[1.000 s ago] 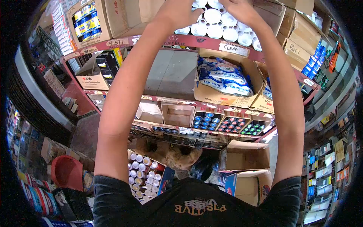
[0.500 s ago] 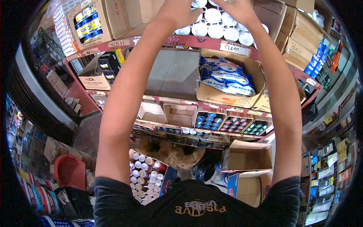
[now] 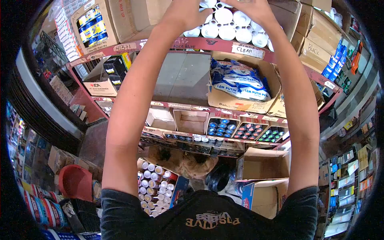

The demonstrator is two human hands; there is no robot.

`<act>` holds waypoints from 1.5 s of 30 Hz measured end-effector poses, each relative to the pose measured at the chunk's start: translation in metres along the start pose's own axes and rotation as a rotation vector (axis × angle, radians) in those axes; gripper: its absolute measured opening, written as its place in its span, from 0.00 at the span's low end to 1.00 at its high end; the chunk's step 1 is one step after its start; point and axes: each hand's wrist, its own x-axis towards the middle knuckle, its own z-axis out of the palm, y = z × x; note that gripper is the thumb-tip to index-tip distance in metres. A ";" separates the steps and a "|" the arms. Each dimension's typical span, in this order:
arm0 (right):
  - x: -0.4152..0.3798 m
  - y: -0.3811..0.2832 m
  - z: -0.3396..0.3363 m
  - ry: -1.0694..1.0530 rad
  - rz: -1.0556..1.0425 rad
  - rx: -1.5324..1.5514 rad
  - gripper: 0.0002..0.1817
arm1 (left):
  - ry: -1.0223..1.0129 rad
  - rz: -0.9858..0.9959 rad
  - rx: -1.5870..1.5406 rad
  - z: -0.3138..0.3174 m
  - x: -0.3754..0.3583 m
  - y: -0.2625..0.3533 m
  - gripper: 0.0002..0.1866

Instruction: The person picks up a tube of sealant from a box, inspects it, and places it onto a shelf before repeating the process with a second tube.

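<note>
White tubes (image 3: pixel 227 33) with round ends are stacked in an open carton on the upper shelf, above a label reading CLEAR (image 3: pixel 247 50). My left hand (image 3: pixel 187 13) is at the left side of the stack, its thumb stretched toward the tubes. At the right side, over the tubes, is my right hand (image 3: pixel 256 11), with a digit extended leftward. Both hands look open, though the top edge of the view cuts off most of their fingers. Whether either hand bears on a particular tube is hard to see.
Below sits a carton of blue-and-white glue bags (image 3: pixel 240 80). Lower compartments hold cans (image 3: pixel 221 127). A carton of white-capped tubes (image 3: pixel 158 188) and open cartons (image 3: pixel 264 166) are near my body. To the upper left, a carton (image 3: pixel 93 28) holds blue-and-yellow cans.
Little differs. The view has shifted slightly, and my right hand has moved a little over the tubes. Both hands stay at the stack.
</note>
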 end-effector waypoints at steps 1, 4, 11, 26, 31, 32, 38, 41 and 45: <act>0.000 0.001 0.000 -0.015 0.015 0.066 0.21 | 0.007 0.012 0.014 0.001 0.000 -0.002 0.30; -0.001 0.001 -0.003 -0.040 0.017 0.017 0.21 | -0.025 -0.008 0.021 -0.004 0.001 0.003 0.30; 0.004 0.003 -0.009 -0.014 0.115 -0.024 0.25 | -0.032 -0.039 0.029 -0.003 0.001 0.004 0.27; -0.004 -0.003 -0.019 -0.196 0.177 0.184 0.25 | -0.039 -0.045 0.001 -0.006 0.000 0.005 0.27; -0.009 0.008 -0.014 -0.108 0.063 0.150 0.21 | -0.014 -0.026 0.005 -0.002 -0.001 0.002 0.28; -0.010 0.011 -0.013 -0.106 0.065 0.149 0.21 | -0.007 -0.022 0.001 -0.002 -0.001 0.003 0.28; -0.012 0.021 -0.008 0.095 -0.047 0.329 0.22 | -0.025 -0.037 0.002 -0.004 0.000 0.005 0.29; -0.010 0.023 -0.006 0.092 -0.019 0.399 0.21 | -0.011 -0.023 0.035 -0.003 0.000 0.005 0.29; -0.008 0.008 -0.003 -0.112 -0.121 0.225 0.22 | -0.039 -0.039 0.021 -0.005 0.001 0.008 0.28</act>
